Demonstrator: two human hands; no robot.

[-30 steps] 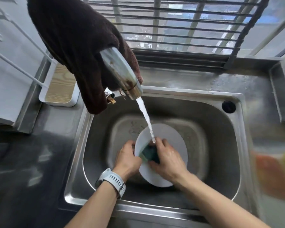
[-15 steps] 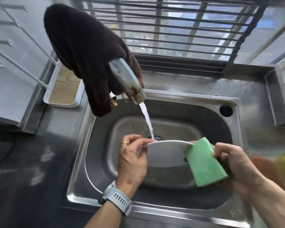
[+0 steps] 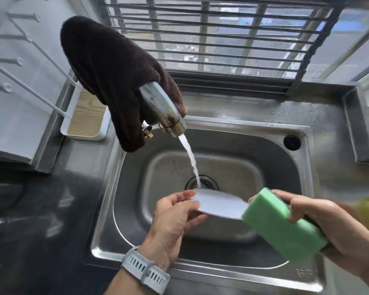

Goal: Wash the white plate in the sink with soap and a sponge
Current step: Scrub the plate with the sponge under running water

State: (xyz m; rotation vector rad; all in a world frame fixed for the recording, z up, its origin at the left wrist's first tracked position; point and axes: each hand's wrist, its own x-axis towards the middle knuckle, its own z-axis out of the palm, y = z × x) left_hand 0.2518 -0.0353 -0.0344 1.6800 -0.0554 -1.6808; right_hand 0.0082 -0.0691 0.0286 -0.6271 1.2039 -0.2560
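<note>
Right now the round white plate [image 3: 218, 206] is held above the basin of the stainless steel sink [image 3: 228, 145], nearly flat and seen almost edge-on, with the stream of tap water [image 3: 190, 156] falling just at its far rim. The left hand [image 3: 175, 220] pinches the plate's left edge, thumb on top and fingers curled beneath. The right hand [image 3: 328, 226] is wrapped around a green rectangular sponge [image 3: 279, 226], whose near corner sits at the plate's right rim; whether it presses on the plate I cannot tell.

The main risk, as I judge it, is the grip: one wet, possibly soapy edge held in a pinch could slip, and the plate would drop into the metal basin and chip. A hard push from the sponge on the unsupported right side could lever it out of the fingers. Water striking the tilted surface may also splash over the counter. The dark brown cloth [image 3: 111, 77] draped over the worn metal faucet [image 3: 164, 111] hangs close to the stream and could get soaked.
</note>
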